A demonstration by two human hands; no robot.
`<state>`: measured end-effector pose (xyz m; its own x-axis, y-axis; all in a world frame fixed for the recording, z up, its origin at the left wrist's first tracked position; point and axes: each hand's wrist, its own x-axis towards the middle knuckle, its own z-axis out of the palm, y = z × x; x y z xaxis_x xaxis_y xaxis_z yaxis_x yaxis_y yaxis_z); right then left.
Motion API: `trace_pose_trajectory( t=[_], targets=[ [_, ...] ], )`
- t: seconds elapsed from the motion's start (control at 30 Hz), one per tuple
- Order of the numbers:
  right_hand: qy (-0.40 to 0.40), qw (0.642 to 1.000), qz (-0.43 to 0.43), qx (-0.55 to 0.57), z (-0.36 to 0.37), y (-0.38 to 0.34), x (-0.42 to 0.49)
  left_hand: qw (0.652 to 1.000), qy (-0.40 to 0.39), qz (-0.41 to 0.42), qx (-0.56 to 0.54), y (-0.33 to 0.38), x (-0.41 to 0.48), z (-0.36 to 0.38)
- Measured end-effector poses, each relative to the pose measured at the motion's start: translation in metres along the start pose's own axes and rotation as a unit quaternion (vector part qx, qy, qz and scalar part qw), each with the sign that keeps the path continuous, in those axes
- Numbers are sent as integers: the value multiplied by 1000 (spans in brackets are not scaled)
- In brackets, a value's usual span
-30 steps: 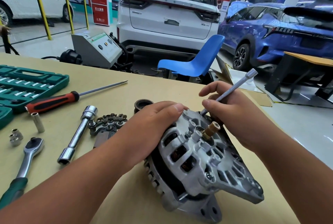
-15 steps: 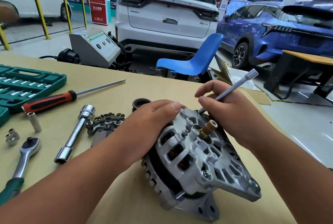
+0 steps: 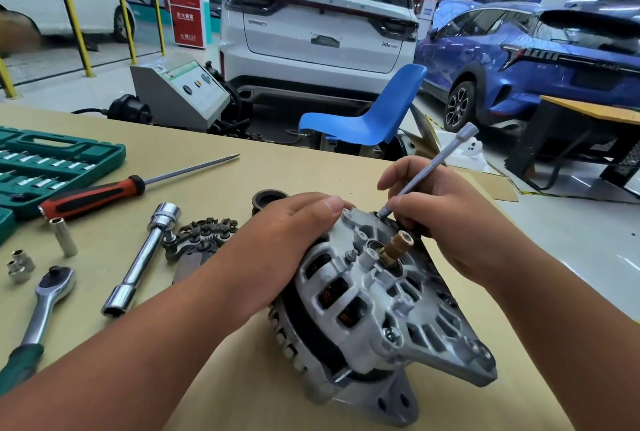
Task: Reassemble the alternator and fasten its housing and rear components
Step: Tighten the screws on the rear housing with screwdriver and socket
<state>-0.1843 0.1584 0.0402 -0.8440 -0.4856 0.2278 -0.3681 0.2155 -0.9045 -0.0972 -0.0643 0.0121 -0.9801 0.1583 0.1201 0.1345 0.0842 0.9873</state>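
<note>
Silver alternator (image 3: 374,299), copper windings thru vents, tilted on desk (image 3: 242,167). L hand (image 3: 277,240) grips its top edge; R hand (image 3: 446,219) pinches thin driver (image 3: 450,148), tip on it.

The alternator housing (image 3: 381,295) is cast metal, matt silver-grey and faintly grainy. Copper windings (image 3: 327,292) show dull orange through its vents, and its shaft end (image 3: 396,247) looks like smooth brass. The driver bar (image 3: 433,167) I hold is satin grey metal. The tube wrench (image 3: 142,257) is mirror-bright chrome, the screwdriver (image 3: 93,196) handle is glossy red-and-black plastic, and the tabletop (image 3: 242,396) is matt tan.
</note>
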Motion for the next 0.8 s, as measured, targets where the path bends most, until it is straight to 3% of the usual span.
trace_pose_trajectory(
  t=[0.43, 0.63, 0.8],
  targets=[
    [21, 998, -46, 30, -1, 4, -2, 1000, 1, -3, -6, 0, 1, 0],
    [39, 997, -58, -18, 1, 6, -1, 1000, 1, -6, -2, 0, 1, 0],
    [0, 1000, -25, -11, -3, 4, 0, 1000, 0, 0, 3, -1, 1, 0]
  ],
)
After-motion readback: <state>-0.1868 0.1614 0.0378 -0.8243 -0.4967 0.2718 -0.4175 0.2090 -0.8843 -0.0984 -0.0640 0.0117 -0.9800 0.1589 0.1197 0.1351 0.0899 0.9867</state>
